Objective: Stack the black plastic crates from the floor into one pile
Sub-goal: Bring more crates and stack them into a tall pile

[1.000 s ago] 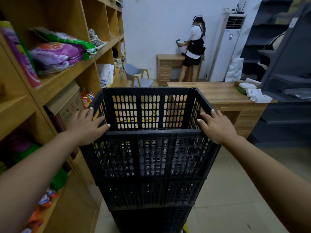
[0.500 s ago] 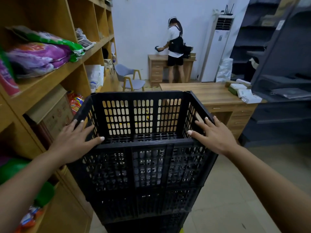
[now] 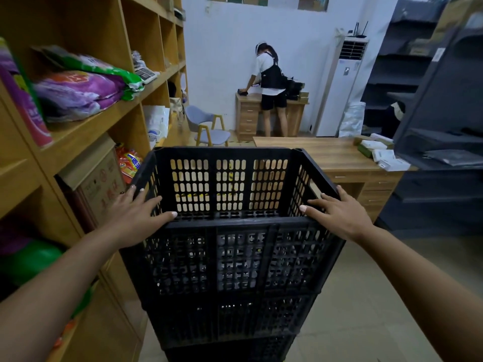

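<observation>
A pile of black plastic crates stands on the floor in front of me. The top crate (image 3: 230,257) is empty and sits nested on the lower crates (image 3: 227,322). My left hand (image 3: 133,218) lies flat over the top crate's near left corner, fingers spread, thumb along the near rim. Over the near right corner, my right hand (image 3: 339,212) rests the same way, fingers splayed. Neither hand curls around the rim.
Wooden shelves (image 3: 86,131) with bags and boxes run close along the left of the pile. A wooden desk (image 3: 326,155) stands behind it, and dark metal racks (image 3: 439,126) on the right. A person (image 3: 271,87) stands at a far desk. Tiled floor (image 3: 379,296) lies to the right.
My view has shifted, and the pile now sits a little lower in it. Both hands stay on the top crate's near corners, fingers spread flatter. The far person has moved along the desk.
</observation>
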`<state>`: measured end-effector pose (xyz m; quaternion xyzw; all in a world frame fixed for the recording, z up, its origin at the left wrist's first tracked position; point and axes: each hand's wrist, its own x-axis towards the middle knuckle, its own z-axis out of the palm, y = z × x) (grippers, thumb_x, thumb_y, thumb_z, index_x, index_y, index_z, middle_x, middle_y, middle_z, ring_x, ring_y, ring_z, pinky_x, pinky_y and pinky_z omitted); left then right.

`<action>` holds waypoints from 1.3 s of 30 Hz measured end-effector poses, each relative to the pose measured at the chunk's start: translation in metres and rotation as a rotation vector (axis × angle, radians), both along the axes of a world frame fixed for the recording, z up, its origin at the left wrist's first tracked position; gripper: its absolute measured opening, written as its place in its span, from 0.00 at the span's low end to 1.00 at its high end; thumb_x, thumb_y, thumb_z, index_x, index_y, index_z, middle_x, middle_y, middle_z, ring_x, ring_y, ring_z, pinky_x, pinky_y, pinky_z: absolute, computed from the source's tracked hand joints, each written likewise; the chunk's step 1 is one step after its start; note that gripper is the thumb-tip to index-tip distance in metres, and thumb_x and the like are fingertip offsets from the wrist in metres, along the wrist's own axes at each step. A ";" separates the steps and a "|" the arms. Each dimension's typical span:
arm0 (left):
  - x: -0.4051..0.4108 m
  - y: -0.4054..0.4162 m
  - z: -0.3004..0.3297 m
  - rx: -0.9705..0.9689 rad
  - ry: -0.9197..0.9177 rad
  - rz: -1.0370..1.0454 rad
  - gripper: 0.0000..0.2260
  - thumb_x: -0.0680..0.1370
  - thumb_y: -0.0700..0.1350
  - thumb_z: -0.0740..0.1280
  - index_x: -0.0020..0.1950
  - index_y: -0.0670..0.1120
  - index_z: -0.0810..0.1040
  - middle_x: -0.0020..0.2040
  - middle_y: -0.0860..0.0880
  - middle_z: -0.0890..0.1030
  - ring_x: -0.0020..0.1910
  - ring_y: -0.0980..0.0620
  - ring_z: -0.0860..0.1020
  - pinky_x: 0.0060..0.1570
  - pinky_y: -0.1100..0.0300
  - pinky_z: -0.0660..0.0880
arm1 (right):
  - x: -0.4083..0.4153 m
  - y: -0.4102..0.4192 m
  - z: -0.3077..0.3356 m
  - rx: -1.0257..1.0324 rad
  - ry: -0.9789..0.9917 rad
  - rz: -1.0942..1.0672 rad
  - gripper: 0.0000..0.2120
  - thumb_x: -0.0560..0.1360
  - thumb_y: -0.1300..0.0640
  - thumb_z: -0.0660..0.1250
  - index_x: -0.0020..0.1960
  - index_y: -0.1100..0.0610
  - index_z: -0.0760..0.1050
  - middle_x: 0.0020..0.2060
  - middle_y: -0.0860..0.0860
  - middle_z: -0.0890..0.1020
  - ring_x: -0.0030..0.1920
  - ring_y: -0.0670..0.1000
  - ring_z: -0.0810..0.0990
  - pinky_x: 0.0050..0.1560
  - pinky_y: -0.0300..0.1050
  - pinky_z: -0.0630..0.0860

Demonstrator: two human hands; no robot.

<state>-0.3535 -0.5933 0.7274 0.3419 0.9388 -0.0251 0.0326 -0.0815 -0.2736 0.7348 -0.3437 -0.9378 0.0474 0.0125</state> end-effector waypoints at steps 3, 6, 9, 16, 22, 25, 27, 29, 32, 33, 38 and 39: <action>0.001 0.001 0.002 0.001 0.005 0.003 0.40 0.70 0.75 0.40 0.78 0.55 0.52 0.79 0.46 0.48 0.78 0.46 0.42 0.74 0.47 0.44 | 0.001 0.000 -0.001 0.006 0.012 0.013 0.46 0.62 0.19 0.37 0.71 0.38 0.66 0.76 0.49 0.61 0.77 0.58 0.45 0.72 0.56 0.52; -0.001 0.000 0.001 0.003 0.002 -0.002 0.38 0.72 0.74 0.42 0.78 0.56 0.53 0.79 0.46 0.48 0.78 0.46 0.42 0.74 0.47 0.44 | 0.001 0.003 -0.001 0.010 -0.023 0.048 0.47 0.59 0.18 0.38 0.69 0.37 0.67 0.75 0.50 0.63 0.77 0.60 0.44 0.73 0.57 0.50; -0.005 0.000 0.001 0.004 -0.013 0.003 0.40 0.70 0.76 0.42 0.77 0.57 0.54 0.79 0.46 0.49 0.78 0.46 0.42 0.74 0.47 0.44 | 0.000 0.004 0.001 0.020 -0.092 0.088 0.48 0.55 0.16 0.41 0.67 0.35 0.68 0.75 0.48 0.62 0.76 0.61 0.43 0.73 0.59 0.48; -0.013 -0.007 0.003 0.002 -0.036 -0.020 0.42 0.68 0.75 0.41 0.77 0.57 0.55 0.79 0.46 0.50 0.78 0.46 0.42 0.74 0.46 0.43 | -0.006 -0.007 0.002 0.068 -0.123 0.089 0.49 0.53 0.16 0.40 0.65 0.36 0.71 0.75 0.47 0.63 0.76 0.63 0.44 0.74 0.59 0.48; -0.017 -0.009 0.006 -0.018 -0.061 -0.026 0.42 0.66 0.74 0.41 0.77 0.58 0.57 0.79 0.46 0.50 0.78 0.46 0.41 0.74 0.46 0.43 | -0.003 -0.018 -0.002 0.089 -0.101 0.075 0.50 0.55 0.17 0.40 0.65 0.40 0.73 0.73 0.49 0.67 0.76 0.63 0.45 0.73 0.59 0.52; -0.022 -0.011 0.006 -0.050 -0.061 -0.031 0.42 0.67 0.75 0.41 0.76 0.58 0.57 0.79 0.46 0.50 0.78 0.46 0.40 0.74 0.46 0.43 | -0.001 -0.027 -0.001 0.095 -0.077 0.076 0.50 0.55 0.17 0.40 0.65 0.40 0.73 0.73 0.50 0.67 0.76 0.63 0.47 0.72 0.58 0.54; -0.022 -0.010 0.006 -0.067 -0.042 -0.029 0.39 0.69 0.74 0.41 0.76 0.58 0.56 0.79 0.46 0.50 0.78 0.46 0.41 0.74 0.46 0.44 | 0.000 -0.028 0.000 0.110 -0.071 0.084 0.50 0.55 0.17 0.40 0.65 0.40 0.73 0.72 0.50 0.69 0.76 0.63 0.48 0.71 0.57 0.55; -0.019 -0.009 0.005 -0.069 -0.035 -0.020 0.40 0.68 0.75 0.40 0.76 0.58 0.57 0.79 0.45 0.51 0.78 0.45 0.41 0.74 0.45 0.45 | 0.001 -0.024 -0.001 0.110 -0.076 0.088 0.50 0.56 0.17 0.40 0.64 0.41 0.74 0.72 0.49 0.69 0.76 0.63 0.48 0.71 0.58 0.55; -0.008 -0.009 0.003 -0.053 -0.028 -0.013 0.40 0.69 0.75 0.40 0.76 0.59 0.57 0.79 0.45 0.51 0.78 0.45 0.42 0.74 0.46 0.44 | 0.004 -0.014 -0.001 0.091 -0.090 0.086 0.51 0.55 0.16 0.40 0.65 0.42 0.74 0.72 0.48 0.69 0.77 0.61 0.46 0.72 0.58 0.53; -0.004 -0.009 0.002 -0.043 -0.017 -0.015 0.38 0.70 0.74 0.40 0.76 0.59 0.57 0.79 0.46 0.51 0.78 0.45 0.42 0.74 0.46 0.44 | 0.005 -0.011 -0.001 0.082 -0.089 0.087 0.51 0.55 0.16 0.40 0.65 0.42 0.74 0.72 0.47 0.69 0.77 0.61 0.46 0.72 0.58 0.53; -0.006 -0.008 0.001 -0.047 -0.016 -0.012 0.40 0.69 0.75 0.40 0.76 0.58 0.57 0.79 0.44 0.50 0.78 0.43 0.43 0.74 0.45 0.45 | 0.005 -0.009 0.000 0.078 -0.108 0.112 0.49 0.57 0.17 0.41 0.65 0.41 0.73 0.72 0.48 0.69 0.76 0.62 0.44 0.73 0.59 0.51; -0.007 -0.008 0.003 -0.056 -0.026 -0.013 0.41 0.69 0.75 0.40 0.77 0.58 0.57 0.79 0.44 0.49 0.78 0.43 0.42 0.74 0.44 0.45 | 0.005 -0.007 0.000 0.055 -0.113 0.120 0.48 0.58 0.17 0.41 0.66 0.39 0.72 0.73 0.48 0.67 0.76 0.63 0.43 0.73 0.60 0.50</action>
